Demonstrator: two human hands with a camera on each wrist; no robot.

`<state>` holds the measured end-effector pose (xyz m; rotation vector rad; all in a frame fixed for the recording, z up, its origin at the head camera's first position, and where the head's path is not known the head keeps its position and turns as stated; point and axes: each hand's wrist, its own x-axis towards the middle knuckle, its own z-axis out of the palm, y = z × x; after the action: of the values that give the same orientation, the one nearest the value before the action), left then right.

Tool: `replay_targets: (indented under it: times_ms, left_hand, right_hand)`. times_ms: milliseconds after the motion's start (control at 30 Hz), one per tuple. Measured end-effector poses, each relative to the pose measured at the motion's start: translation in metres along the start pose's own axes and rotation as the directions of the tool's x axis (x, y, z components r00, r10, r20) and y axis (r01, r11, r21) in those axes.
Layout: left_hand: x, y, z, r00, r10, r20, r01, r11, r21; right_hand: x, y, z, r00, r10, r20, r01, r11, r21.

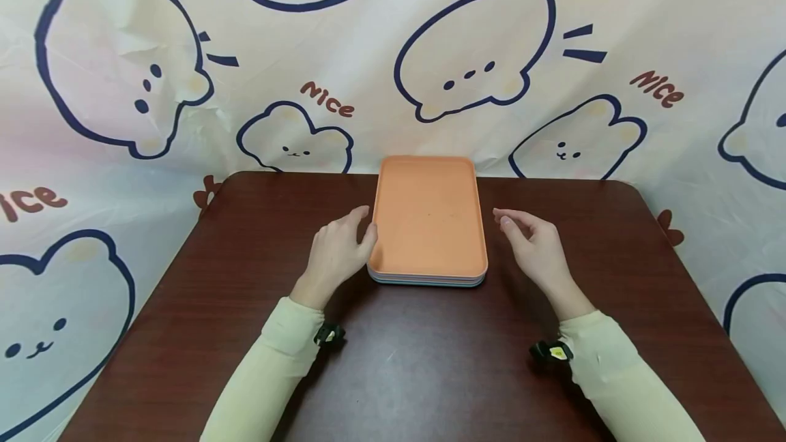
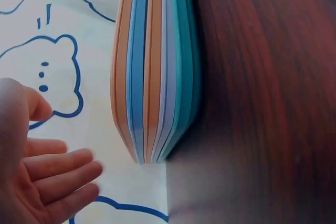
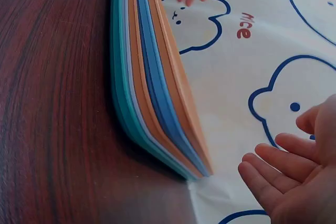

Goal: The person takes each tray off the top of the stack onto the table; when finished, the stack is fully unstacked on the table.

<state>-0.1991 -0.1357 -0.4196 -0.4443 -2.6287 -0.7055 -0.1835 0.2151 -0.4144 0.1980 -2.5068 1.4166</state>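
Observation:
A stack of several rectangular trays stands at the table's far edge, with an orange tray [image 1: 430, 217] on top. From the side, the left wrist view shows a blue tray [image 2: 137, 77], another orange tray, a lavender one and a teal tray [image 2: 185, 77] at the bottom. My left hand [image 1: 338, 251] is raised just left of the stack, fingers relaxed and holding nothing. On the other side my right hand [image 1: 540, 247] hovers a short way from the trays, its fingers loosely bent around nothing. Both wrist views show a gap between each hand and the stack.
The stack rests on a dark brown wooden table [image 1: 393, 360]. Behind and beside the table hangs a pale sheet [image 1: 368, 53] printed with blue-outlined cartoon animals. A small black device [image 1: 329, 334] is on the left wrist, a similar device [image 1: 551, 352] on the right.

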Motion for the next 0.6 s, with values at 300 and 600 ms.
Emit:
replay_targets:
  times_ms: [300, 600]
  left_hand:
    - [0.004, -0.007, 0.010, 0.979, -0.170, 0.114, 0.177, 0.982, -0.062]
    - [0.011, -0.011, 0.020, 0.932, -0.282, 0.229, 0.307, 0.948, -0.082]
  right_hand:
    - [0.010, 0.018, 0.010, 0.957, 0.272, 0.097, -0.289, 0.894, 0.341]
    - [0.014, 0.030, 0.024, 0.903, 0.403, 0.147, -0.428, 0.822, 0.375]
